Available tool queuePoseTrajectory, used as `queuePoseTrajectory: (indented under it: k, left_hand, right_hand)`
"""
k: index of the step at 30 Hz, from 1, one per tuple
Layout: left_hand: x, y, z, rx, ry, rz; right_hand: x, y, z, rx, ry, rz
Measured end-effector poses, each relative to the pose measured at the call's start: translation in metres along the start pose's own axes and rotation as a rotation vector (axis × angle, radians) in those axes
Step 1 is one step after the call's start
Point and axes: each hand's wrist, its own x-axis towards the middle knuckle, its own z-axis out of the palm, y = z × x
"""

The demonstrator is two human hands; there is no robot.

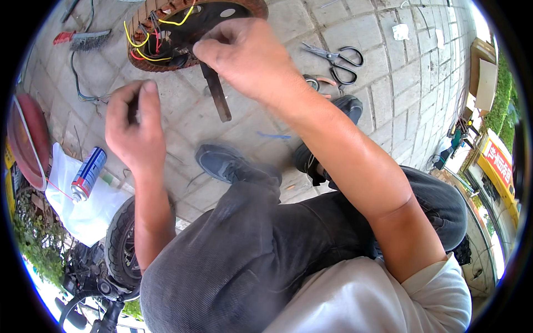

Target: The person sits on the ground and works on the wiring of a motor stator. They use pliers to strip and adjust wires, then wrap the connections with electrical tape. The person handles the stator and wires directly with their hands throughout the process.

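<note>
My right hand (244, 53) is over a wheel with a brown-dusted tyre (252, 8), its thumb and fingers brought together in a pinch. Whatever they hold, if anything, is too small or hidden. Yellow wires (133, 40), with red and black ones, stick up from the wheel's dark hub. My left hand (135, 125) is raised over the paving, left of and nearer than the wheel; its fingers curl in against the thumb, and their contents cannot be made out. Between the hands, a dark flat metal bar (217, 97) reaches from the wheel toward me.
Black-handled scissors (336, 58) and a tool with orange handles (325, 80) lie right of the wheel. A red-handled brush (89, 40) is at far left. Nearer, a blue spray can (89, 173) rests on a white plastic bag (91, 219), beside another tyre (119, 238). My shoe (219, 162) stands mid-floor.
</note>
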Motion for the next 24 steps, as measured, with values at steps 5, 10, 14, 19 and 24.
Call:
queuePoseTrajectory:
  k: [5, 10, 14, 19, 24]
  left_hand:
    - [0.010, 0.014, 0.020, -0.562, -0.168, -0.524]
    - [0.012, 0.006, 0.021, -0.704, -0.142, -0.550]
    - [0.011, -0.004, 0.024, -0.778, -0.035, -0.500]
    - [0.011, -0.004, 0.028, -0.690, 0.023, -0.385]
    - [0.009, -0.011, 0.024, -0.749, 0.004, -0.475]
  right_hand:
    - [0.004, 0.009, 0.010, -0.265, -0.014, -0.401]
    - [-0.002, 0.023, 0.016, -0.313, -0.114, -0.431]
    - [0.000, 0.026, 0.024, -0.279, -0.079, -0.445]
    - [0.004, 0.023, 0.034, -0.275, -0.020, -0.373]
    - [-0.001, 0.001, 0.026, -0.061, -0.255, 0.038]
